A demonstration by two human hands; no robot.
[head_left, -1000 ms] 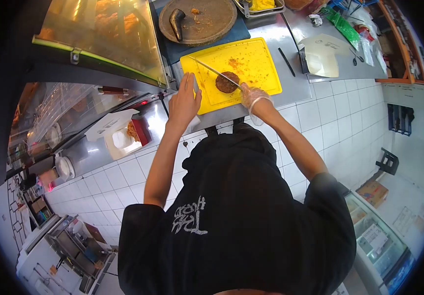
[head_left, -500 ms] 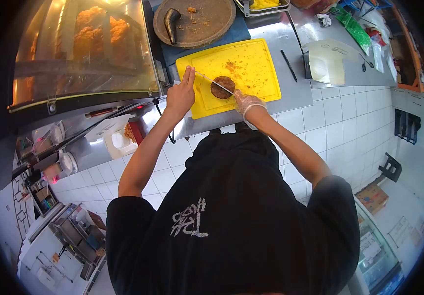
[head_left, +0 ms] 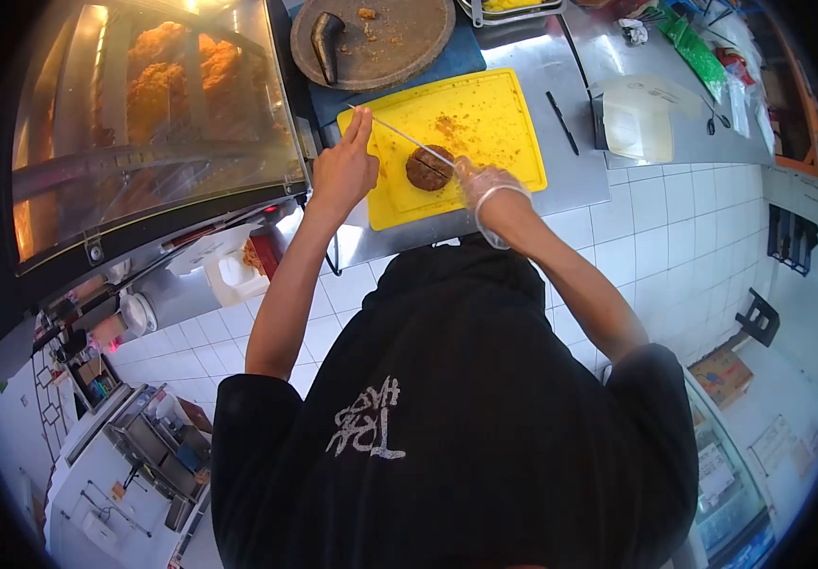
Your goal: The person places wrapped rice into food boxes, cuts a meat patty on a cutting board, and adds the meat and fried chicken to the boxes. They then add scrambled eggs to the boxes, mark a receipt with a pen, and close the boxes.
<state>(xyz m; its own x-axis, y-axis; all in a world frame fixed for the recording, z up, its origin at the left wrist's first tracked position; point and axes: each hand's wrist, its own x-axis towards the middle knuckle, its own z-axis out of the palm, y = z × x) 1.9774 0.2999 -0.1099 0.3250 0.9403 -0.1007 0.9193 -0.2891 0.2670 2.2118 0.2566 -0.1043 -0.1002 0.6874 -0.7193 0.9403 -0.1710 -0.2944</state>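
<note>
A person's bare left hand (head_left: 344,175) and right hand (head_left: 491,190), the latter in a thin, clear, wrinkled glove, work over a yellow cutting board (head_left: 504,119) with rounded corners and scattered brown crumbs; the right fingers are wrapped closed around a knife (head_left: 399,132), its handle hidden in the glove; the left hand holds two fingers straight and together at the blade's tip, though whether they grip or touch it cannot be told; the slim metal blade slants over the upper part of a round, coarse, dark brown patty (head_left: 426,175), which lies flat on the board between the hands, a dark line running across its top; beyond the board sits a round brown slab (head_left: 395,62), rough-surfaced, bearing a dark, curved, horn-like object (head_left: 324,47); brushed, shiny metal counter (head_left: 579,185) surrounds the board's right side.
</note>
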